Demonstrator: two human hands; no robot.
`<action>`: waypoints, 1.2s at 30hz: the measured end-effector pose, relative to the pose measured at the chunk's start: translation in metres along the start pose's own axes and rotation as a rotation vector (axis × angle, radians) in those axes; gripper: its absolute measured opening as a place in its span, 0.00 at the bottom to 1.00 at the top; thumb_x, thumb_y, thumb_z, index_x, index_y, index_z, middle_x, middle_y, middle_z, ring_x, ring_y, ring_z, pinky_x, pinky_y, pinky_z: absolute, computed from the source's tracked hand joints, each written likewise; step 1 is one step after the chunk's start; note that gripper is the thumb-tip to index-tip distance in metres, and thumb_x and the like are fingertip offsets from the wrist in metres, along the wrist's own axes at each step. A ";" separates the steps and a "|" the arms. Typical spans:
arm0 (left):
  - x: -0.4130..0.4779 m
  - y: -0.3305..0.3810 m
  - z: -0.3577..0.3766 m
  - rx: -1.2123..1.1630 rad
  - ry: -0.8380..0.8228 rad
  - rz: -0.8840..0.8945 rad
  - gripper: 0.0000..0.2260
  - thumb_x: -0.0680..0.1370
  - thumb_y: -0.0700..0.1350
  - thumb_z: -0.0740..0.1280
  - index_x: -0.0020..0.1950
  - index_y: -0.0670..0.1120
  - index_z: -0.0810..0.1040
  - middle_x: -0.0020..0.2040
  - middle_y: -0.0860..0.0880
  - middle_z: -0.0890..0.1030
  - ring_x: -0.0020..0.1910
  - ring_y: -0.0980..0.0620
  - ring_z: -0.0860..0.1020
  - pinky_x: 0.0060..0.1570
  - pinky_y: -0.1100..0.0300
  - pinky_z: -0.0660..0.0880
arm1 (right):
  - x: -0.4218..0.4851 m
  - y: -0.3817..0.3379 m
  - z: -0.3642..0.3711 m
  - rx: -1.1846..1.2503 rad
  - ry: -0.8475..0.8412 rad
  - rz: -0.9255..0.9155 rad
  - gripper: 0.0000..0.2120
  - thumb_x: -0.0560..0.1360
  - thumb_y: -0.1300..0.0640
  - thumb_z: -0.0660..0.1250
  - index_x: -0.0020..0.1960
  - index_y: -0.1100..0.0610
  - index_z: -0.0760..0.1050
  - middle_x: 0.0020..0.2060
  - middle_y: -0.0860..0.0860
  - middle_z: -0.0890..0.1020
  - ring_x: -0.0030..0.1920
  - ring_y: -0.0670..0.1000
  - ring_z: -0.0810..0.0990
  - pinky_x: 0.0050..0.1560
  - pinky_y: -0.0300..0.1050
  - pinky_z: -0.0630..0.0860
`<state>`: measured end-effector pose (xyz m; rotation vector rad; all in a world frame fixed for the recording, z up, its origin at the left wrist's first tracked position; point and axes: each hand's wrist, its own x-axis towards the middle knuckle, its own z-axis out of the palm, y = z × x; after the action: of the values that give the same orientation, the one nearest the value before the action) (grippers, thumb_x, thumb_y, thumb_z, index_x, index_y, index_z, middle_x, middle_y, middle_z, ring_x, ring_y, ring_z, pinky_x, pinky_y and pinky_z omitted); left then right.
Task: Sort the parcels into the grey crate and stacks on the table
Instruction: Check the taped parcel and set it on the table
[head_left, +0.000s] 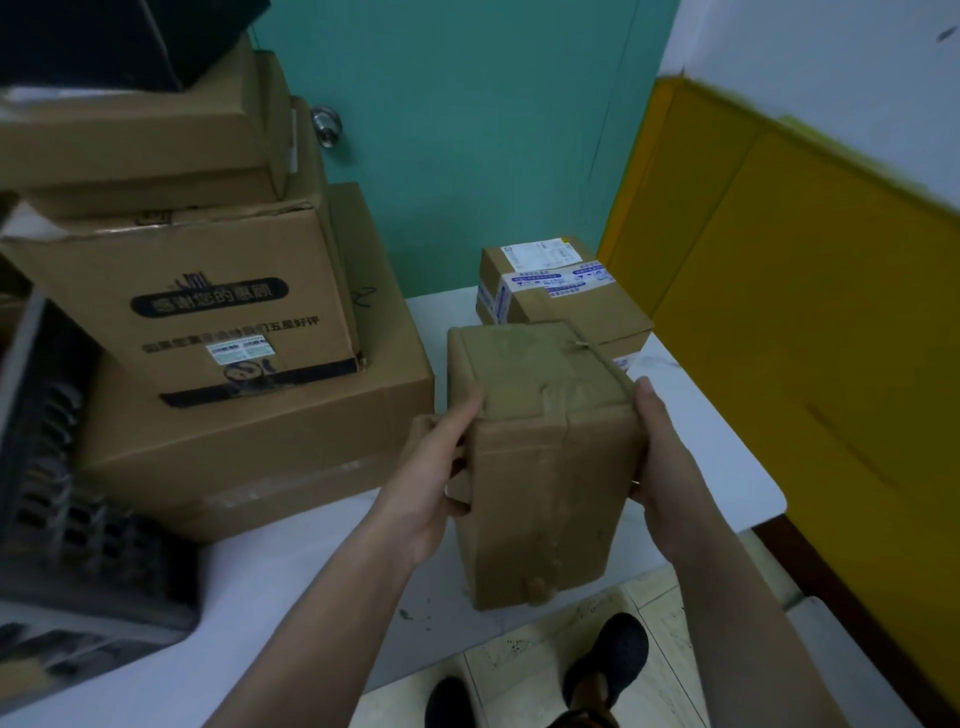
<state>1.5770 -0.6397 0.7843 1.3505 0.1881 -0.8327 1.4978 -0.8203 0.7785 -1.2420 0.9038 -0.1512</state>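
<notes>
Though creased, taped cardboard parcel (545, 467)

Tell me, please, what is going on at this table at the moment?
A person is sorting parcels and holds a taped brown parcel between both hands, the left hand on its left side and the right hand on its right, over the near edge of the white table. A stack of larger boxes stands to the left, labelled parcels sit at the far end, and the grey crate is at the near left.
</notes>
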 end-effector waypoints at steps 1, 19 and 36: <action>0.001 -0.001 0.000 0.004 0.000 -0.002 0.46 0.57 0.72 0.75 0.68 0.47 0.74 0.61 0.48 0.82 0.62 0.46 0.79 0.61 0.34 0.72 | -0.002 -0.002 0.001 -0.015 0.002 -0.004 0.23 0.78 0.35 0.59 0.67 0.46 0.73 0.60 0.47 0.77 0.63 0.53 0.75 0.70 0.58 0.68; 0.012 -0.006 -0.004 0.052 -0.036 -0.046 0.27 0.77 0.50 0.71 0.75 0.56 0.67 0.65 0.50 0.78 0.64 0.47 0.76 0.60 0.34 0.74 | -0.004 -0.004 -0.007 -0.031 -0.031 -0.045 0.13 0.77 0.62 0.57 0.54 0.56 0.80 0.49 0.52 0.83 0.52 0.55 0.80 0.45 0.48 0.72; 0.006 -0.010 -0.008 -0.015 -0.006 -0.051 0.24 0.79 0.60 0.64 0.70 0.49 0.74 0.54 0.45 0.77 0.58 0.44 0.77 0.52 0.37 0.77 | -0.018 -0.010 -0.014 -0.234 -0.002 -0.136 0.12 0.75 0.35 0.64 0.49 0.41 0.78 0.51 0.43 0.81 0.54 0.50 0.79 0.59 0.53 0.75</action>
<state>1.5779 -0.6348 0.7710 1.3334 0.2243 -0.8769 1.4804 -0.8240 0.7961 -1.5220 0.8530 -0.1551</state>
